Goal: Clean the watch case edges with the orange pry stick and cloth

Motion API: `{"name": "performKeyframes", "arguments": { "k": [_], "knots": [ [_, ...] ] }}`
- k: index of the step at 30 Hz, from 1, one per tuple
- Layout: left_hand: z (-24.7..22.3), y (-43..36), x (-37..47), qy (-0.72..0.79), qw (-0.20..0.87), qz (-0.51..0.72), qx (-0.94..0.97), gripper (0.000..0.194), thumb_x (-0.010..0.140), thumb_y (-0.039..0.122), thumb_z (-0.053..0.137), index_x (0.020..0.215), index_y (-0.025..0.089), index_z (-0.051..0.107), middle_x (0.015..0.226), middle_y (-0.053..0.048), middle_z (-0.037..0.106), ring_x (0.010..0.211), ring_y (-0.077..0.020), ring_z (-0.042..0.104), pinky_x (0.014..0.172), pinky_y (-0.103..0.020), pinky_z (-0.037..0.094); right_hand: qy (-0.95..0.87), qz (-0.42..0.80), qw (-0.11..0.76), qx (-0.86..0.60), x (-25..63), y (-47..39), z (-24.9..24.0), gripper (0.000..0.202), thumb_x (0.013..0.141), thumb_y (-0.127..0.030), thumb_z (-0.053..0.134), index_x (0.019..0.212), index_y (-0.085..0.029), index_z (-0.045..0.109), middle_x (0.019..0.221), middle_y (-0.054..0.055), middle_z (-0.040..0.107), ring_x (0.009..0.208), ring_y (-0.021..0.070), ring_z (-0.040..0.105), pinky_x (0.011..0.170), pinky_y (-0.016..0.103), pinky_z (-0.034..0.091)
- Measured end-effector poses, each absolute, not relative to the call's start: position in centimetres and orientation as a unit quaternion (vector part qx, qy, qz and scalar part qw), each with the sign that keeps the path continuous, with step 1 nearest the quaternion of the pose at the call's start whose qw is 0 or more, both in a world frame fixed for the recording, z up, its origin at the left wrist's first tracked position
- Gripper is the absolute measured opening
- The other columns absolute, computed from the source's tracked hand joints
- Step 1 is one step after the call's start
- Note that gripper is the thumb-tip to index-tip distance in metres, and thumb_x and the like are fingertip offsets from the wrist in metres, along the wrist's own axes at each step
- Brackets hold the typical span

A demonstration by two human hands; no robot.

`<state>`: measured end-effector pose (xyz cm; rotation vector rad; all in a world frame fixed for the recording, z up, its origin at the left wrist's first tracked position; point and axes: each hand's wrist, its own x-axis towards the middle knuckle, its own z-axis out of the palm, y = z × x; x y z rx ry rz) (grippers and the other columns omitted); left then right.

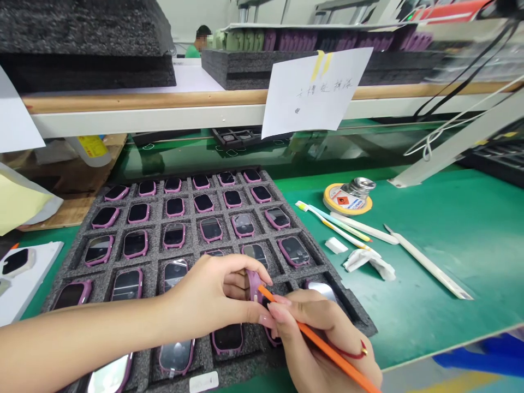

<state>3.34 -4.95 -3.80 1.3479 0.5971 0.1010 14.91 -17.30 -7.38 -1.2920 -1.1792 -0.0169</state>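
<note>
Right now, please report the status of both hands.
Left hand grips purple watch case. Right hand holds orange stick, tip at case. Foam tray beneath, nothing blocking.

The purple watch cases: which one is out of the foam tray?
The watch case pinched by the left hand, with the right hand's orange stick touching it. All others lie in the foam tray pockets.

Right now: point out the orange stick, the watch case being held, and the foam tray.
orange stick (pixel 323 344), head view, mid shaft.
watch case (pixel 254 284), head view, purple rim.
foam tray (pixel 158 226), head view, bare divider.
</note>
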Motion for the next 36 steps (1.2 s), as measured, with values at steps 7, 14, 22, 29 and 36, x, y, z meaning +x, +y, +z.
{"name": "performKeyframes", "arguments": {
  "k": [7,14,22,29,36],
  "knots": [
    [-3.8,-5.0,3.3,0.263,0.749,0.039,0.606,0.036,0.064,0.02,0.089,0.093,0.021,0.067,0.078,0.005,0.071,0.077,-0.0129,0.071,0.078,-0.025,0.057,-0.492,0.08,0.661,-0.561,15.3,-17.0,-6.8,0.019,0.089,-0.009,0.065,0.075,-0.02,0.06,0.057,-0.005,0.064,0.053,0.0101,0.065,0.055,0.019,0.058],
    [-3.8,-4.9,3.2,0.255,0.748,0.035,0.611,0.035,0.066,0.02,0.088,0.094,0.021,0.067,0.078,0.006,0.071,0.076,-0.0116,0.07,0.078,-0.024,0.057,-0.476,0.117,0.672,-0.555,15.5,-17.1,-6.7,0.018,0.09,-0.013,0.066,0.075,-0.02,0.062,0.06,-0.003,0.067,0.056,0.011,0.068,0.055,0.017,0.058],
    [-3.6,-4.9,3.3,0.263,0.755,0.036,0.599,0.033,0.066,0.018,0.087,0.093,0.02,0.067,0.078,0.006,0.071,0.078,-0.0122,0.071,0.079,-0.025,0.057,-0.456,0.139,0.683,-0.554,15.3,-17.3,-7.2,0.015,0.09,-0.014,0.069,0.078,-0.022,0.064,0.065,-0.001,0.069,0.06,0.0122,0.068,0.055,0.019,0.058],
    [-3.7,-4.8,3.4,0.27,0.749,0.035,0.603,0.035,0.065,0.019,0.088,0.093,0.02,0.067,0.08,0.005,0.069,0.077,-0.0129,0.071,0.079,-0.026,0.057,-0.463,0.128,0.684,-0.549,15.3,-17.1,-7.6,0.016,0.089,-0.013,0.069,0.078,-0.022,0.063,0.062,-0.002,0.068,0.058,0.0128,0.067,0.055,0.021,0.058],
    [-3.4,-4.6,3.2,0.295,0.719,0.029,0.628,0.042,0.06,0.025,0.09,0.097,0.021,0.071,0.089,0.001,0.071,0.089,-0.0186,0.071,0.084,-0.03,0.058,-0.347,0.124,0.797,-0.477,19.1,-18.5,-5.9,0.013,0.099,-0.029,0.059,0.094,-0.024,0.07,0.071,-0.002,0.066,0.044,0.0097,0.056,0.041,0.023,0.049]
  ]
}}
